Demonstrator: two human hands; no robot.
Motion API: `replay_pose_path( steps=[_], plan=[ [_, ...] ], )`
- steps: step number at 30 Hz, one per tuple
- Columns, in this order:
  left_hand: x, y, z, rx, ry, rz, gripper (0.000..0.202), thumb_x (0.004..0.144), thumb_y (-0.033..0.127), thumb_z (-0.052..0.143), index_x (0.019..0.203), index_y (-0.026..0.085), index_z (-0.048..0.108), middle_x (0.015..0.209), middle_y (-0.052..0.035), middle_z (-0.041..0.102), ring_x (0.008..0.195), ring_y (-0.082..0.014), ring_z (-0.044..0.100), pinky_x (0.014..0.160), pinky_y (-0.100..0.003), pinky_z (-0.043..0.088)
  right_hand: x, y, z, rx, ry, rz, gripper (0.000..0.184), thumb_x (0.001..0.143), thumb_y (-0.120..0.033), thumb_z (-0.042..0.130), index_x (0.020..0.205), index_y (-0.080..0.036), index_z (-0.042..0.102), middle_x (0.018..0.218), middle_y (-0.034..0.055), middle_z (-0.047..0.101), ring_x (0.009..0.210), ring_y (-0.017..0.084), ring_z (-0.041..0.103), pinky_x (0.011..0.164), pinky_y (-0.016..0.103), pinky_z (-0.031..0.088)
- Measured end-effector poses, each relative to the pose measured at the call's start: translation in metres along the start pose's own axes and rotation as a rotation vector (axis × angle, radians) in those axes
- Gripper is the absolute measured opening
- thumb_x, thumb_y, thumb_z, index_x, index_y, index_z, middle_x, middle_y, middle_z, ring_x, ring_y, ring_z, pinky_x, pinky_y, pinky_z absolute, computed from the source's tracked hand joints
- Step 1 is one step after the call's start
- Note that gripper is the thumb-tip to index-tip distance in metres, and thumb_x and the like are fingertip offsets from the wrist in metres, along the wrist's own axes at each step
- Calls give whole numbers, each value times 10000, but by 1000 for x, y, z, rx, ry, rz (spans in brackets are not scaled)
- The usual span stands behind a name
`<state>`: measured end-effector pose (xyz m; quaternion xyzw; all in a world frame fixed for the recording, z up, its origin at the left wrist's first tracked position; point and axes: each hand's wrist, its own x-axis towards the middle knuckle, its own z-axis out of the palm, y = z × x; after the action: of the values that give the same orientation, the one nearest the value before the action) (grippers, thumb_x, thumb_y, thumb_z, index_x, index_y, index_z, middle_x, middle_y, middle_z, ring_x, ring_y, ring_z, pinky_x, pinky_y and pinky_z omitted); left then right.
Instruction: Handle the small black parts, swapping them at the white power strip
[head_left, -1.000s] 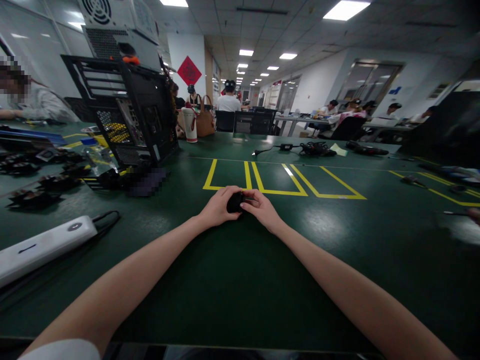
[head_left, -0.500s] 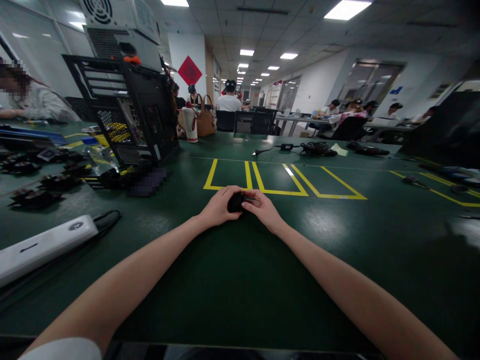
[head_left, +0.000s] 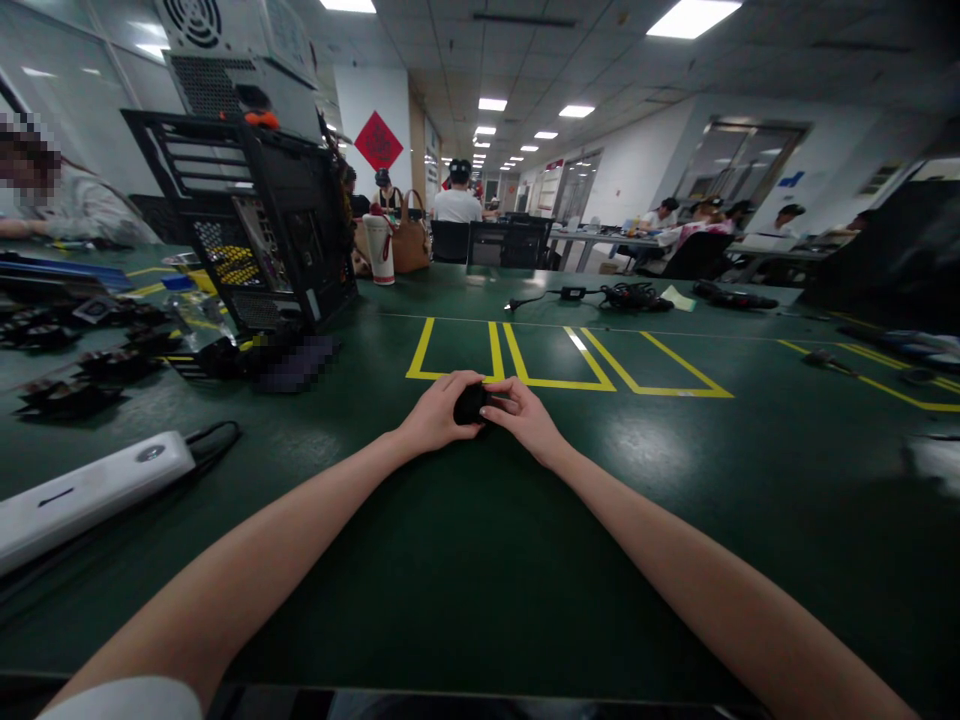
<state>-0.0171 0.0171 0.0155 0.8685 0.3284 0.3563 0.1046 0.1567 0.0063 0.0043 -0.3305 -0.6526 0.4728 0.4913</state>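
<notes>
Both my arms stretch forward over the dark green table (head_left: 465, 560). My left hand (head_left: 439, 410) curls round a small black object (head_left: 471, 403), too small to name, resting on the table surface. My right hand (head_left: 525, 415) meets it from the right, fingers pinched against the same black object. The hands sit just in front of yellow tape rectangles (head_left: 525, 358) marked on the table.
An open black computer case (head_left: 255, 220) stands at the left, with black parts (head_left: 67, 370) spread beside it. A white power strip (head_left: 82, 490) lies near left. Cables and an adapter (head_left: 622, 296) lie at the far side. People sit at tables behind.
</notes>
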Motion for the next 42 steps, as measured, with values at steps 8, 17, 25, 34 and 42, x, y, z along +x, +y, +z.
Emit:
replay_pose_path(
  steps=[8,17,25,34,42],
  plan=[
    [1,-1,1,12,16,26,592,617,206,644,1143,226,373,1140,-59,479,1063,-222,457,903,-410,381,2,3,-2,-99,-2,-2,379,681,-224,613,1042,-214,497,1089,48,527,1026,187,517,927,400,402],
    [0,-1,0,6,7,10,594,621,203,643,1149,231,371,1147,-55,471,1070,-224,449,900,-406,386,-1,-2,0,-35,-27,-30,315,674,-201,612,964,-224,492,1039,17,504,1006,167,518,917,368,421],
    [1,1,-1,1,-3,12,577,631,203,635,1145,232,373,1143,-56,474,1064,-224,455,889,-409,395,0,0,0,-98,-9,-47,330,679,-183,602,985,-234,490,1066,15,500,1047,174,493,952,383,390],
    [1,0,0,10,6,26,599,615,191,643,1148,223,372,1151,-58,471,1074,-221,451,911,-400,379,-2,0,3,-50,-13,-61,256,667,-141,586,893,-209,486,1089,23,474,1077,177,478,924,362,417],
    [1,-3,2,14,11,30,592,624,216,640,1150,212,369,1146,-56,472,1071,-211,448,922,-389,369,1,3,1,-123,17,-30,339,704,-225,575,1028,-213,472,1107,42,485,1066,180,485,922,368,411]
  ],
)
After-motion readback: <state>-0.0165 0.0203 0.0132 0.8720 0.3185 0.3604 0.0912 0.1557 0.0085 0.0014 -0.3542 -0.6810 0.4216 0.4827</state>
